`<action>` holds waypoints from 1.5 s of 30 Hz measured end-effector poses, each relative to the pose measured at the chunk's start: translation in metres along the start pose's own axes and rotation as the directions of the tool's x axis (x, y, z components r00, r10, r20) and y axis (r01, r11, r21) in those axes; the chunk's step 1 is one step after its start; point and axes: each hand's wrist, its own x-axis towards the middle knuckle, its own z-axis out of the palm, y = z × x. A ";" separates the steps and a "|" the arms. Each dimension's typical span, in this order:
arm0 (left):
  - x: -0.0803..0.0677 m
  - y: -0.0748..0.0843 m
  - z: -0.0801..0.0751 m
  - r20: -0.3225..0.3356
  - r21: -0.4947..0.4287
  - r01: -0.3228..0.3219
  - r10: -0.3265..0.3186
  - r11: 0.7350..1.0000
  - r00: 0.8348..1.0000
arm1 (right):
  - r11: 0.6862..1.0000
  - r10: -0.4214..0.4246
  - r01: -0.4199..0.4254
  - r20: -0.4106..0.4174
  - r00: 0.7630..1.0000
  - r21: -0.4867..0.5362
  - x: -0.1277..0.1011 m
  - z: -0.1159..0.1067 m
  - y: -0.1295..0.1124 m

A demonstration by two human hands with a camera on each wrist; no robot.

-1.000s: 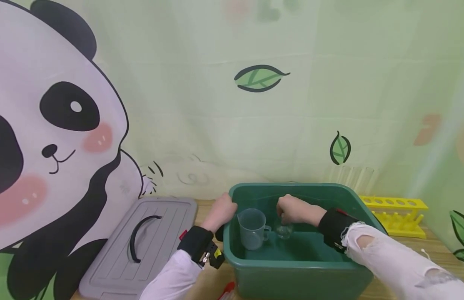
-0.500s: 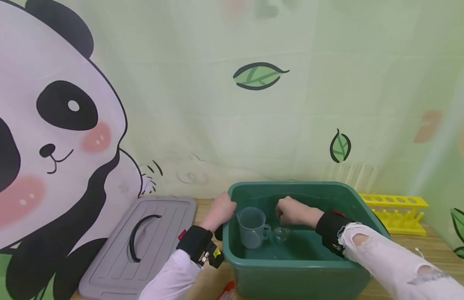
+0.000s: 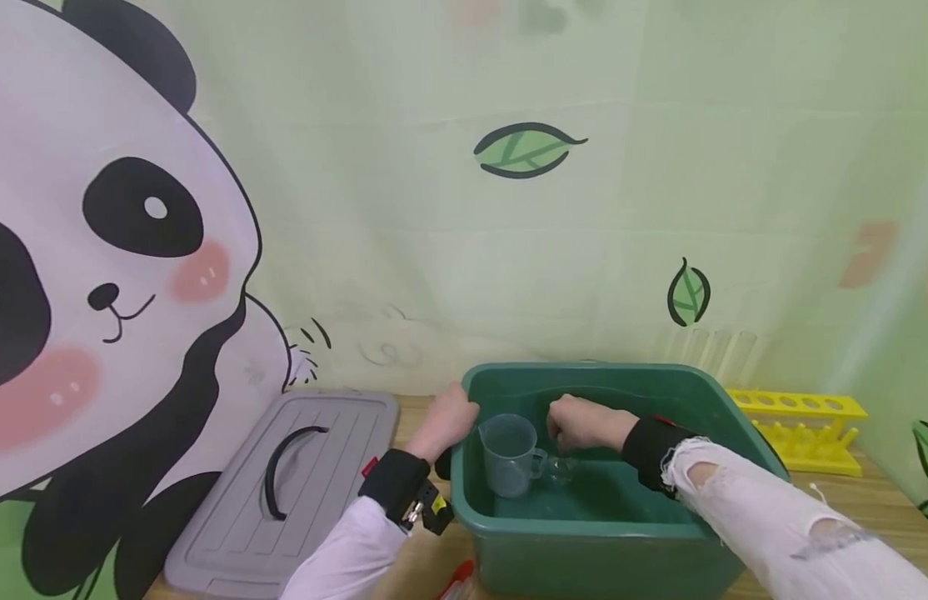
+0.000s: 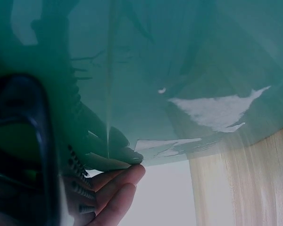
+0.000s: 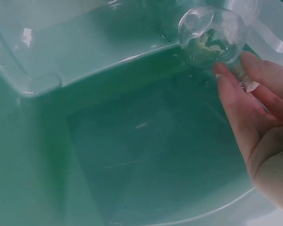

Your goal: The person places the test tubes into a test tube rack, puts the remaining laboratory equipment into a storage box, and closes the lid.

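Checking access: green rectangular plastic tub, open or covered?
Open: no cover spans the tub; the clear plastic measuring jug shows inside; a grey ribbed lid lies alongside.

Left arm (image 3: 349, 542) slants up from the bottom edge, left hand (image 3: 447, 417) mid-frame in a curled grip. Right arm (image 3: 786, 521) angles in from lower right, right hand (image 3: 584, 423) near center, knuckles up, thumb and fingertips basically pinching.

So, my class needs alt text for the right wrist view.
A right hand pinches the neck of a round, clear flask inside a green tub. Part of a translucent jug shows in the top right corner.
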 end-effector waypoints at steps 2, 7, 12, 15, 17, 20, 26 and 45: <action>0.001 0.001 0.000 -0.001 -0.006 -0.003 0.002 1.000 1.000 | 1.000 -0.009 0.009 -0.010 1.000 -0.010 0.000 0.000 0.000; 0.001 0.001 -0.001 0.004 -0.003 -0.002 0.002 1.000 1.000 | 1.000 0.002 -0.003 -0.015 1.000 -0.004 -0.001 0.003 0.002; 0.001 0.000 0.000 0.005 0.017 0.002 -0.002 1.000 1.000 | 1.000 -0.012 0.012 -0.027 1.000 -0.008 -0.002 0.008 0.004; 0.002 -0.001 0.001 0.004 0.022 -0.002 0.002 1.000 1.000 | 0.998 -0.052 0.051 -0.040 0.998 -0.022 -0.002 0.010 0.004; 0.002 -0.001 0.001 0.003 0.021 -0.002 0.002 1.000 1.000 | 0.997 -0.073 0.071 -0.046 0.996 -0.033 -0.002 0.010 0.003; 0.003 -0.002 0.001 0.005 0.019 0.005 -0.005 1.000 1.000 | 0.997 -0.068 0.067 -0.048 0.996 -0.037 -0.001 0.011 0.002; 0.002 -0.003 0.001 0.003 0.027 0.035 -0.035 0.999 0.999 | 0.999 -0.009 0.008 -0.023 1.000 -0.033 -0.001 0.011 0.000; -0.001 -0.002 0.002 -0.014 0.040 -0.018 0.019 0.999 1.000 | 1.000 0.000 -0.001 -0.056 0.998 -0.017 -0.020 -0.053 -0.018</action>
